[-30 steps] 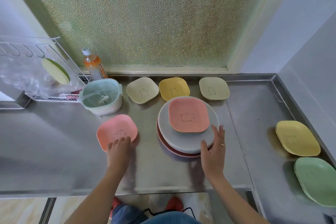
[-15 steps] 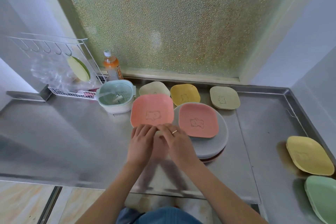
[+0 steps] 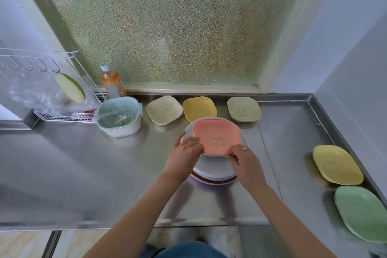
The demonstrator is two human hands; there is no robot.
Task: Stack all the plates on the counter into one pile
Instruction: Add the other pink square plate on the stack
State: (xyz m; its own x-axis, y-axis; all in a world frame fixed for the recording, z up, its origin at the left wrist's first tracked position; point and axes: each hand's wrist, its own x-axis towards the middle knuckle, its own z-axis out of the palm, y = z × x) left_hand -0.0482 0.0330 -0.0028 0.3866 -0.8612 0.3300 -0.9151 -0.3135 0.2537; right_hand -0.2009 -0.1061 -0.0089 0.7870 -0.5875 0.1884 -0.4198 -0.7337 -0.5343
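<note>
Half a second back I held the pink plate point(image 3: 217, 137) left of the pile point(image 3: 213, 174); now it sits on top, over the other pink one. My left hand point(image 3: 184, 156) pinches its near-left corner, my right hand point(image 3: 244, 160) pinches the near edge, fingers curled on the rim.

Loose on the counter point(image 3: 83, 174): cream plate point(image 3: 164, 112) at 11 o'clock of the pile, yellow plate point(image 3: 199, 108) at 12 touching it, sage plate point(image 3: 244, 111) at 1. At 3 to 4 o'clock, well apart, a second yellow plate point(image 3: 337, 164) and a green plate point(image 3: 362, 213). Strainer bowl point(image 3: 118, 116) at 10.

A home kitchen — steel counter point(image 3: 83, 174), dish rack point(image 3: 62, 115), plates point(image 3: 244, 109).
</note>
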